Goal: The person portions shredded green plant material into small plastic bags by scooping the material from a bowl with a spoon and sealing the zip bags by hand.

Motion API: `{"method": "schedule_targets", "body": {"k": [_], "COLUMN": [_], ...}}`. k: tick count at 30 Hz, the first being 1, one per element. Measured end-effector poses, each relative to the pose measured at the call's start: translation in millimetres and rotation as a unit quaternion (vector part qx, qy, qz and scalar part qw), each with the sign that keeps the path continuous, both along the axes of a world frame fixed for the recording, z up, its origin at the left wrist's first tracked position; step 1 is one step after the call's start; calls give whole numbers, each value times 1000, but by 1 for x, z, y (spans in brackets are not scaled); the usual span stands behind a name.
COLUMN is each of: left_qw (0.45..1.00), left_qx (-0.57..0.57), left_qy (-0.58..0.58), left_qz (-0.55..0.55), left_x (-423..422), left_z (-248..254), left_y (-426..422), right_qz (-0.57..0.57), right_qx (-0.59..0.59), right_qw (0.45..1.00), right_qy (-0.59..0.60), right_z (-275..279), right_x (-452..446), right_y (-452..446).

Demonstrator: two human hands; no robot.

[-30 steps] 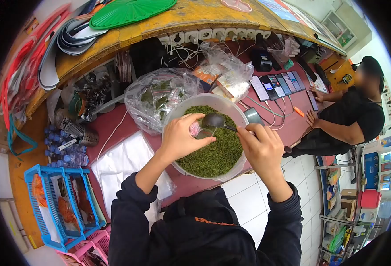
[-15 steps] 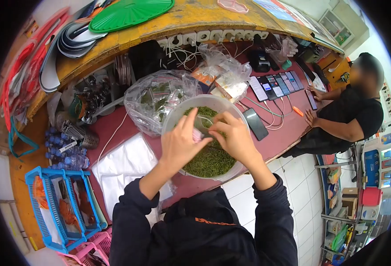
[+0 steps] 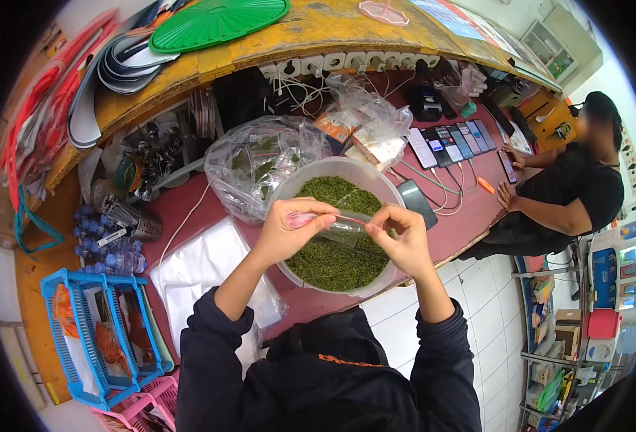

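A small clear zip bag (image 3: 348, 225) with a red strip along its mouth stretches between my hands. My left hand (image 3: 289, 232) pinches one end and also has a pinkish-red bundle in its grip, perhaps more bag strips. At the other end of the strip, the fingers of my right hand (image 3: 406, 236) are closed on the corner. Below both hands stands a round translucent tub (image 3: 280, 189) holding fine, moss-like green material (image 3: 339, 263). Whether any of it is inside the bag, I cannot tell.
Behind the tub lies a large clear plastic bag (image 3: 249, 162) of smaller packets. White plastic sheets (image 3: 206, 263) and a blue basket (image 3: 80, 345) are at left. Several phones (image 3: 451, 144) with cables lie at right, near another person (image 3: 584, 173).
My hands have turned and moved apart, drawing the bag's red strip out straight between them. The tub appears slightly further right in view.
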State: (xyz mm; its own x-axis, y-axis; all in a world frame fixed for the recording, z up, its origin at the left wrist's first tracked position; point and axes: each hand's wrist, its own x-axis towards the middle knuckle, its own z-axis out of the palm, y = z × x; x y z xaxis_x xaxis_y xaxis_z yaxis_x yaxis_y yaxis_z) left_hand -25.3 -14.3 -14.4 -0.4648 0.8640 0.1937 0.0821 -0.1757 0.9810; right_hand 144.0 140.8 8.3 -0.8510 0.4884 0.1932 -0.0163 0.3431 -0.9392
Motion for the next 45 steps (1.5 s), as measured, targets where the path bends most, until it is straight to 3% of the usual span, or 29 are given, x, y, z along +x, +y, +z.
{"method": "schedule_targets", "body": {"k": [3, 5, 11, 13, 15, 17, 18, 20, 21, 23, 25, 27, 32, 35, 37, 39, 40, 41, 43, 45], "left_qw": [1000, 997, 993, 970, 953, 915, 914, 910, 957, 993, 986, 975, 983, 985, 976, 998, 993, 992, 975, 975], "left_qx": [-5, 19, 51, 75, 16, 19, 20, 11, 12, -2, -37, -27, -27, -20, -5, -10, 16, 22, 30, -6], "left_qy": [-22, 70, 77, 161, 73, 203, 204, 234, 93, -76, -158, -185, -155, -146, -204, -57, 80, 83, 218, 222], "left_qz": [-6, 6, 68, 168, 295, 348, 350, 341, 276, 93, -48, -119, -93, -91, -78, -33, 89, 90, 26, 6], "left_x": [13, 22, 24, 1, -40, -84, -89, -96, -75, -51, -19, 2, 18, 23, 20, 1, 3, 4, 12, 33], "left_z": [2, 2, 12, 12, 12, 4, -3, -6, 5, 1, 9, 11, 0, 8, 9, 5, 7, 9, 24, 33], "left_y": [4, 5, -5, -13, -21, -17, -13, -3, 0, 5, 5, 11, 17, 14, 8, -2, -2, -2, -2, 4], "right_qz": [21, 6, -11, -21, -81, -98, -99, -97, -93, -100, -95, -67, -38, -84, -176, -232, -210, -188, -103, -22], "right_qx": [69, 102, 106, 105, 26, 22, 38, 68, 99, 167, 227, 235, 282, 314, 344, 308, 266, 223, 73, -65], "right_qw": [997, 995, 993, 992, 992, 992, 993, 992, 990, 978, 967, 969, 957, 944, 921, 922, 940, 956, 992, 997], "right_qy": [28, 16, 56, 62, 97, 76, 52, 37, 26, 79, 65, 38, 56, 57, 50, 42, 30, 19, -22, -39], "right_z": [3, 3, 11, 13, 3, 1, 6, 7, 9, 10, 17, 17, 12, 11, 17, 22, 22, 21, 23, 15], "right_x": [-4, -8, -1, 7, 18, 21, 17, 5, -1, -18, -28, -29, -22, -17, -12, -2, 4, 9, 11, 9], "right_y": [-4, -15, -27, -22, -11, -4, -7, -13, -15, -21, -24, -23, -17, -17, -8, 6, 9, 8, -11, -23]}}
